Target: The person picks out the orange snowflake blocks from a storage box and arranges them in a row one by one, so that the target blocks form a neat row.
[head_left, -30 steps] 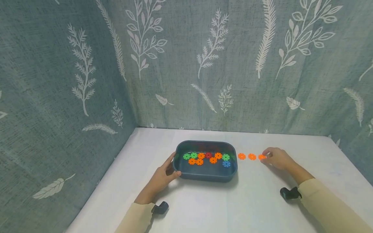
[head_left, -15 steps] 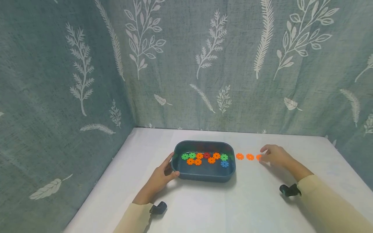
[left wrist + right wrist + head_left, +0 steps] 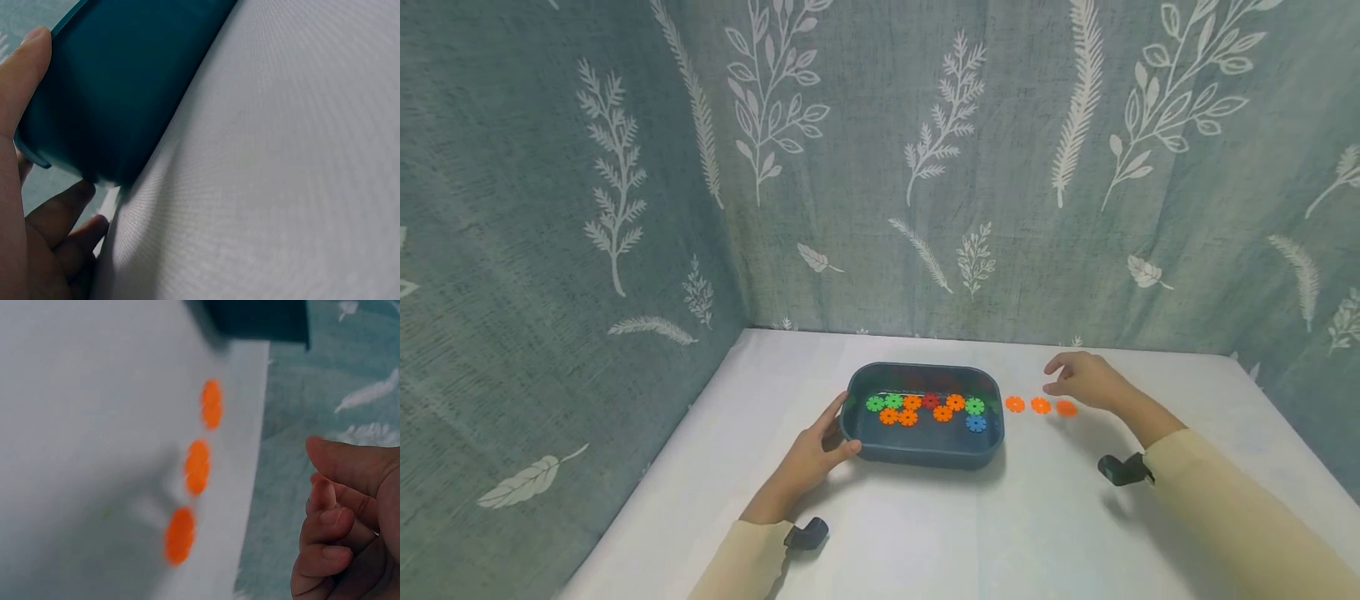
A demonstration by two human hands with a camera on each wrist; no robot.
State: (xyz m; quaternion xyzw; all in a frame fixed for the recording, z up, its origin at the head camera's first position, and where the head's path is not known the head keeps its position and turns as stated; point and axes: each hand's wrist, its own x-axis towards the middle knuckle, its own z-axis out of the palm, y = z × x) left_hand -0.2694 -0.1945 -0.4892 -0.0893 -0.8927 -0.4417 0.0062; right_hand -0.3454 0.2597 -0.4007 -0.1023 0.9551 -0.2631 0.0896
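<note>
My left hand (image 3: 808, 457) grips the left end of a dark blue-green plastic tray (image 3: 925, 456), thumb at the near corner and fingers along the end wall. In the left wrist view the thumb (image 3: 28, 69) lies over the rim of the tray (image 3: 125, 81). Notched plastic discs in orange, green, red and blue lie inside, among them a blue disc (image 3: 976, 423). Three orange discs form a row right of the tray: a near-tray disc (image 3: 1015, 404), a middle disc (image 3: 1041, 406) and an outer disc (image 3: 1066, 409). Above the row my right hand (image 3: 1090, 381) hovers, loosely curled, holding nothing visible.
The tray stands on a white table (image 3: 917, 533). A green-grey curtain (image 3: 865, 183) with white leaf prints hangs behind and to the left. Dark wrist cameras sit on both wrists, the right one (image 3: 1123, 470) raised above the table.
My right hand has let go of the outermost orange disc, risen off the table and shifted left toward the tray. That disc stays in the row. The left hand keeps its hold on the tray.
</note>
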